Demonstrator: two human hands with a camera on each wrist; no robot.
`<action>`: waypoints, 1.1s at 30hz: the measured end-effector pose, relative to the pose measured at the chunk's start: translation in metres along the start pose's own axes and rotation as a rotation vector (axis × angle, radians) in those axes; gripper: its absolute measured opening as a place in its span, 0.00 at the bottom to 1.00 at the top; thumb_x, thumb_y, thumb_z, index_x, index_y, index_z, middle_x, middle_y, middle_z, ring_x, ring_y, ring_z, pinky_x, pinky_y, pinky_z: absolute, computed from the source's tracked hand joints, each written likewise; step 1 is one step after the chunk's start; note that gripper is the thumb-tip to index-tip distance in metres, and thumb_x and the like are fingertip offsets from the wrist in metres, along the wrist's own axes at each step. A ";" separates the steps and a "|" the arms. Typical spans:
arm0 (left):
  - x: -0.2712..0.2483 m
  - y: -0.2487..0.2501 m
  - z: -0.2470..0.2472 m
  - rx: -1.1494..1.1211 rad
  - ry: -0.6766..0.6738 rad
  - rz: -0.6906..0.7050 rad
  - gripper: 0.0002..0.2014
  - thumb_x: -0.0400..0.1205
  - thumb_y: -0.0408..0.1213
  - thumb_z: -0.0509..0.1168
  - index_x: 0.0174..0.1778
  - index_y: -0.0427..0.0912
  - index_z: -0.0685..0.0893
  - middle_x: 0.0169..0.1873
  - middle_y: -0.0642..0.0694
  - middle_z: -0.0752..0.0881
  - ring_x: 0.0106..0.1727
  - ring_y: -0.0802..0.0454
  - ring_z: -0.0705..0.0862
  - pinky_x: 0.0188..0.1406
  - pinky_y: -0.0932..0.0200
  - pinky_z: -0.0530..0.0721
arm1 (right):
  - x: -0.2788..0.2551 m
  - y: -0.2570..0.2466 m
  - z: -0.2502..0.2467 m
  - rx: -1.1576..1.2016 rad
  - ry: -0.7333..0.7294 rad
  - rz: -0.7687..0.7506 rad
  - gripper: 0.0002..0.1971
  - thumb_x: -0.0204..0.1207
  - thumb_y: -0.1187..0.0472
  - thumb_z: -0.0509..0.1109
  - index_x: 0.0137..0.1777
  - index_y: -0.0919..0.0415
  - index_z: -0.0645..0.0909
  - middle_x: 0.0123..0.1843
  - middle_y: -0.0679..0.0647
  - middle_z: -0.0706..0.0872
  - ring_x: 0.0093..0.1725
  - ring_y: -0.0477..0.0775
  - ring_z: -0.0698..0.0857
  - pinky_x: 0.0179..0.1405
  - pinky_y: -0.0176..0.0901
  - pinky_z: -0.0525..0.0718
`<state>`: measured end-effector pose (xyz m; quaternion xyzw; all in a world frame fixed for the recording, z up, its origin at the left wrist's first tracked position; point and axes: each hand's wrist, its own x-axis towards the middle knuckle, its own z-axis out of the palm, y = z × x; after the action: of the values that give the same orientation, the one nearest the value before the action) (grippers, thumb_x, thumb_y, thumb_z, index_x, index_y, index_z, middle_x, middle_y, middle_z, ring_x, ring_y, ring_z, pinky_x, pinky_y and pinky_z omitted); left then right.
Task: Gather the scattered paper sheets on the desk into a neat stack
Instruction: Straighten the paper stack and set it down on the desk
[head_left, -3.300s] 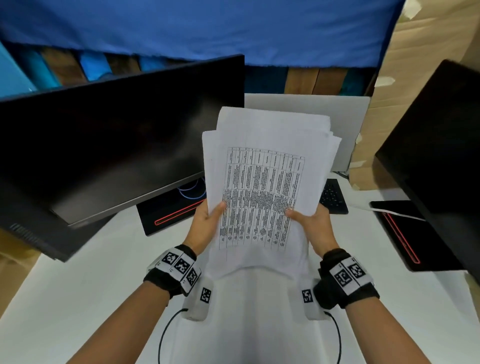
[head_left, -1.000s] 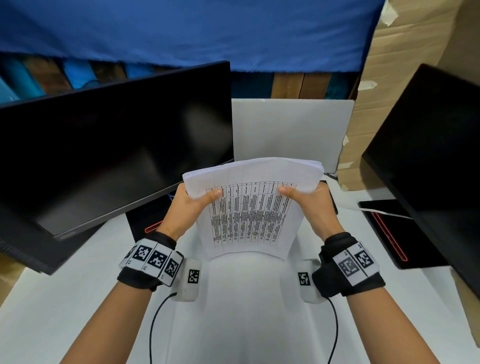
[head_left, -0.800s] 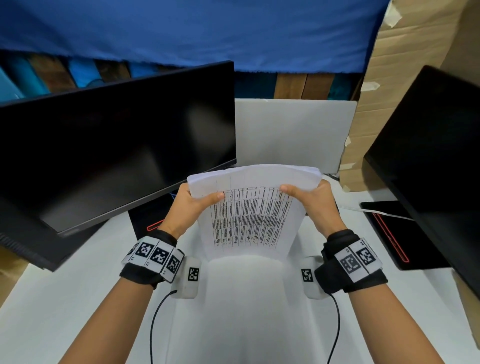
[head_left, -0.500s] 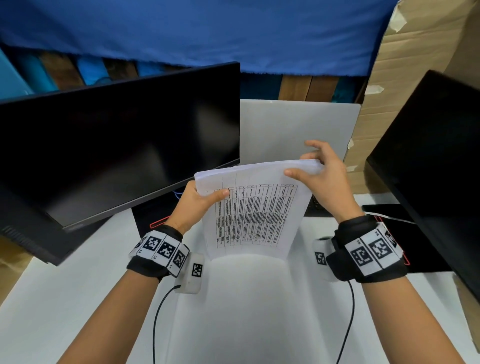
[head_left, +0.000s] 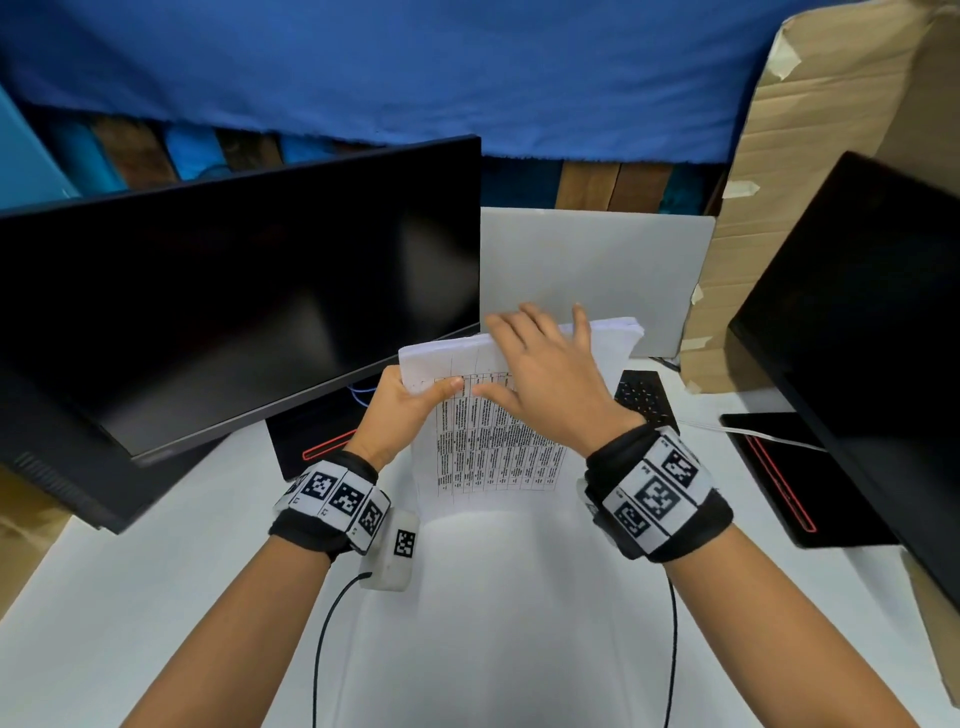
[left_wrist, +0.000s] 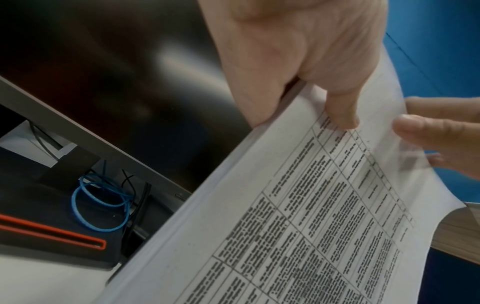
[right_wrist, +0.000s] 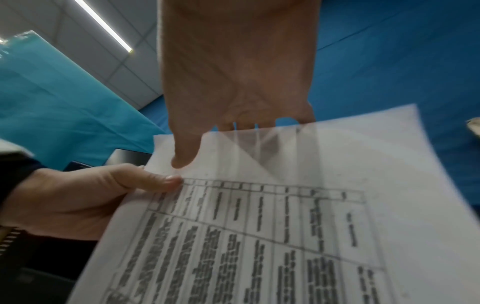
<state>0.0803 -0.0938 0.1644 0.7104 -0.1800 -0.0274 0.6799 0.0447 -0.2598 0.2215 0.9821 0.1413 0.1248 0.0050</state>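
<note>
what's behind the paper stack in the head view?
Behind the paper stack: a grey board standing upright, and part of a black keyboard at its right edge. The right hand lies over the top edge; its fingertips and the desk behind are covered.

Thin matt paper, printed with a grey table, is seen in the sheets (head_left: 493, 447) under the fingers (head_left: 524, 332). Glossy black glass is shown by the monitor (head_left: 234, 301) left of them; rough blue cloth (head_left: 415, 67) hangs beyond, brown cardboard (head_left: 810, 130) right.
</note>
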 end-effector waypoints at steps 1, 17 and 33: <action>-0.001 0.000 0.001 0.001 0.008 0.002 0.13 0.77 0.31 0.66 0.48 0.56 0.82 0.42 0.54 0.89 0.45 0.62 0.89 0.48 0.62 0.88 | 0.001 -0.002 0.001 0.001 -0.001 -0.011 0.35 0.76 0.39 0.58 0.77 0.57 0.59 0.76 0.55 0.70 0.79 0.57 0.61 0.75 0.73 0.48; -0.003 0.000 -0.014 0.021 0.018 -0.031 0.11 0.78 0.32 0.65 0.48 0.56 0.83 0.39 0.64 0.91 0.47 0.61 0.89 0.48 0.63 0.88 | -0.027 0.077 0.030 1.212 0.168 0.463 0.06 0.78 0.60 0.64 0.52 0.51 0.80 0.48 0.43 0.87 0.43 0.33 0.87 0.47 0.32 0.83; -0.004 -0.020 -0.001 0.014 0.062 -0.105 0.16 0.77 0.32 0.66 0.48 0.62 0.78 0.48 0.62 0.84 0.46 0.76 0.84 0.50 0.72 0.80 | -0.036 0.043 0.077 1.398 0.254 0.648 0.17 0.80 0.65 0.61 0.68 0.62 0.75 0.59 0.51 0.83 0.59 0.51 0.83 0.62 0.43 0.80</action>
<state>0.0814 -0.0913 0.1444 0.7240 -0.1218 -0.0398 0.6779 0.0418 -0.3090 0.1398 0.7277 -0.1073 0.1134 -0.6679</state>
